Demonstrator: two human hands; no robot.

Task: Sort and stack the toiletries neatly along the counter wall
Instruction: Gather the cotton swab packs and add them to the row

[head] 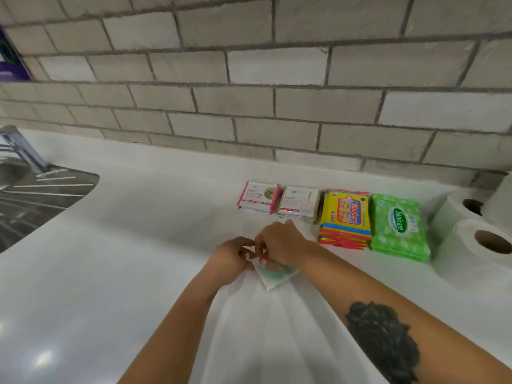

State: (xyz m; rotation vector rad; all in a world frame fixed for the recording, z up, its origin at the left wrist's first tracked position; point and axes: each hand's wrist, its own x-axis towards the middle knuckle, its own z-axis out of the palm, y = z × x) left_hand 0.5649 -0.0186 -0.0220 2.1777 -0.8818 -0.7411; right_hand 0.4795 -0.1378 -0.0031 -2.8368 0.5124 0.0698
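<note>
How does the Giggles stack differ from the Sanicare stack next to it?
The Giggles stack is yellow with red edges; the Sanicare stack is green. Giggles packs are fanned unevenly; Sanicare packs sit squarer. Sanicare lies nearer the toilet rolls. Both lie flat on the counter.

Both bare forearms reach forward and meet in front of the person. The left hand [231,257] and right hand [279,242] sit close together, knuckles up, fingers [250,256] curled in and pinching a small packet [274,274]. A dark tattoo marks the right forearm.
</note>
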